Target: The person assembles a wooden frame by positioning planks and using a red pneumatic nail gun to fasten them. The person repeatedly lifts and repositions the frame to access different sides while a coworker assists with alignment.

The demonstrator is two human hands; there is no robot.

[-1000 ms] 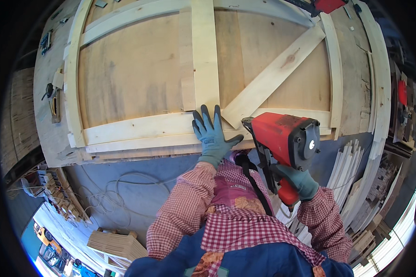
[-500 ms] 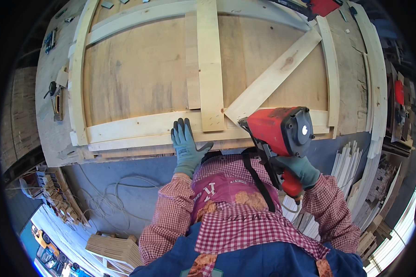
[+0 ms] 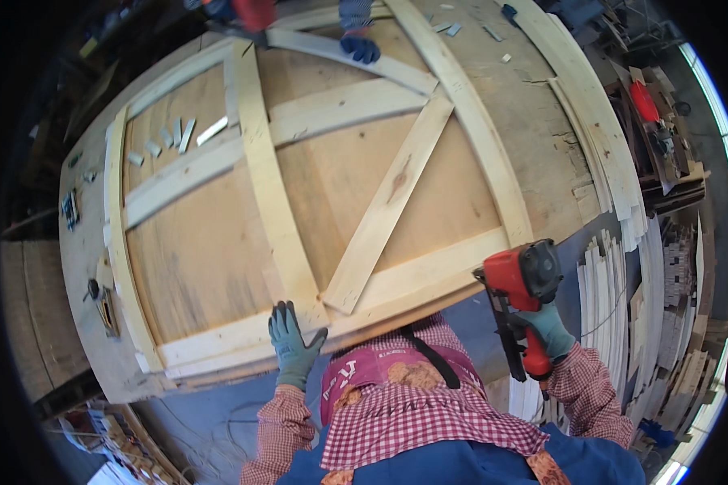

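Beyond, loose strips [image 3: 187, 136] on panel [image 3: 190, 250].

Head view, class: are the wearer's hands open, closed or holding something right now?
Left hand: open, at the wooden frame.
Right hand: closed, holding the red nail gun.

Past the near edge of my table [image 3: 534, 121] I see blue-grey floor [image 3: 168, 416], a hose [image 3: 210, 453] looped on it at left. Pale slats [image 3: 603, 291] and wood stacks [image 3: 678, 271] take up the space on my right. Bright light [image 3: 713, 101] shows in bands along the far right; the upper left lies dim.
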